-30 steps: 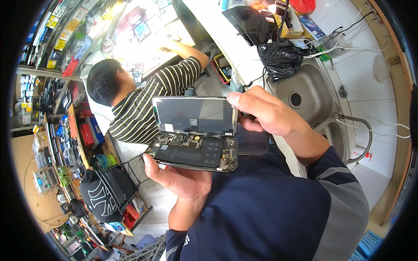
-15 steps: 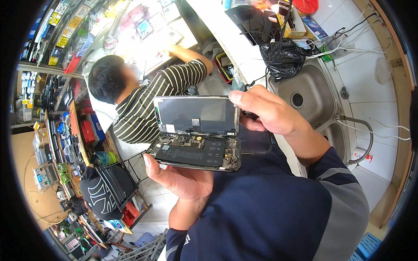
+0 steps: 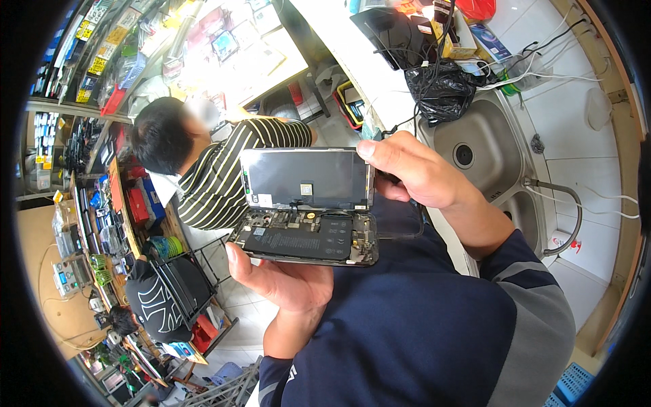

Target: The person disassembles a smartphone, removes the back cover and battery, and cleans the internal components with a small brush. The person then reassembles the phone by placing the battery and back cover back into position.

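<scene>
An opened smartphone sits at the centre of the view, held between both hands above the person's dark blue sleeves. The phone body [image 3: 305,239] is a flat metal-rimmed tray lying nearly level; inside it show a matte black rectangular battery, small silver shields and gold-coloured contacts along the upper edge. The left hand [image 3: 285,281] cups the body from below, palm up, fingers curled around its lower long edge and closed on it. The screen panel [image 3: 306,178] stands raised from the body like a lid, hinged along the shared long edge; its inner face is smooth, dark grey and glossy, with a small square label near the middle. The right hand [image 3: 413,173] grips the panel's right short edge, thumb tip on the upper corner, fingers behind it.

To the right, well apart, a steel sink [image 3: 475,146] with rounded basin and a dull brushed finish is set in a white counter. A crumpled black plastic bag [image 3: 439,89] lies at the basin's far rim among cables. To the left, behind the panel, a seated person in a striped shirt [image 3: 224,169] leans over a bright workbench. Open space remains only directly below the phone.
</scene>
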`<state>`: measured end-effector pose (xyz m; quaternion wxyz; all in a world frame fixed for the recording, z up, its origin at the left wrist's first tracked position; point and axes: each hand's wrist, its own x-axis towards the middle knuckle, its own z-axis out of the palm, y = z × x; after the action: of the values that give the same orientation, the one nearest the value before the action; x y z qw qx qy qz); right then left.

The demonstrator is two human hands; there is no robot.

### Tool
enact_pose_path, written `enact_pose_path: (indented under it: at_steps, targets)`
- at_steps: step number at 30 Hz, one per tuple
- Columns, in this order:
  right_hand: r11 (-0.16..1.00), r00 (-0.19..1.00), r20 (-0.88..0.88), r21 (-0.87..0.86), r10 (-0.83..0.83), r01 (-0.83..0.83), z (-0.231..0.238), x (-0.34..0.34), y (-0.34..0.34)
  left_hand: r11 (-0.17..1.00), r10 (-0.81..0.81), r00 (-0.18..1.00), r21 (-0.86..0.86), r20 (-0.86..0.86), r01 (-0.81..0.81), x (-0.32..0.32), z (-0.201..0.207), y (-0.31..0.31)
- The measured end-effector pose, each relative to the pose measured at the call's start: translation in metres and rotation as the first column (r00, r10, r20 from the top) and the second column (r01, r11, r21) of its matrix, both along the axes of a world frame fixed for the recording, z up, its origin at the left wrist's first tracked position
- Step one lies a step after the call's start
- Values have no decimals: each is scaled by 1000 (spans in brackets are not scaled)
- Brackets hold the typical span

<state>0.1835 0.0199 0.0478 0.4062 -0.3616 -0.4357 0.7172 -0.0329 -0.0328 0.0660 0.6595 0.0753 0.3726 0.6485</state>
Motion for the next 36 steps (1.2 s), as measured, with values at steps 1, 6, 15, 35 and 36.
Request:
enact_pose_path:
  at_steps: [1, 6, 15, 35, 36]
  targets:
    - [1000, 1000, 4, 2, -9, 9, -1, 0, 0, 997, -33, 997, 70, 65, 28, -1, -1, -1]
    - [1000, 1000, -10, 14, -25, 25, -5, -1, -1, 983, -38, 999, 182, 24, 33, -4, -6, -7]
    - [999, 998, 47, 7, -42, 42, 0, 1, -4, 980, -58, 991, 182, -124, 80, 0, -3, -9]
    - [997, 996, 75, 54, -51, 47, -4, 3, -4, 985, -77, 993, 150, -94, 90, 1, -11, -4]
    - [998, 997, 67, 48, -47, 44, -5, 4, -4, 984, -85, 991, 148, -99, 99, 0, -11, -4]
